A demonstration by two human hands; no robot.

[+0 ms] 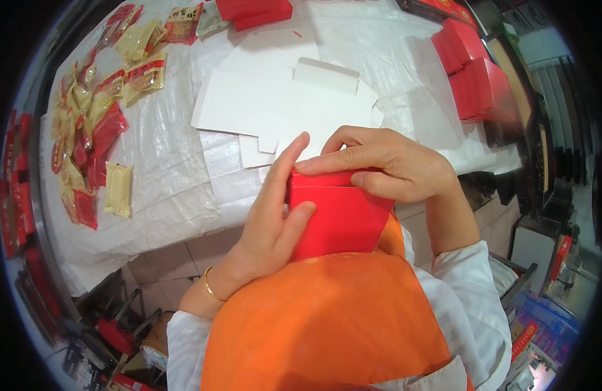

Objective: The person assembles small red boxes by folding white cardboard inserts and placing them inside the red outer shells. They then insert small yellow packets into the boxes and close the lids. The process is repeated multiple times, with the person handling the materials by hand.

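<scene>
A red cardboard box rests against my orange apron at the near edge of the table. My left hand grips its left side, thumb on the front face and fingers along the side. Across the top edge lies my right hand, its fingers bent and pressing on the box's top flap, with the thumb against the front. Just beyond my hands, flat white box blanks lie stacked on the table, one with a raised flap. What is inside the red box is hidden.
A white plastic sheet covers the table. Packaged snacks in yellow and red wrappers lie heaped at the left, one yellow packet apart. Red boxes are stacked at the far right, and another red stack stands at the back.
</scene>
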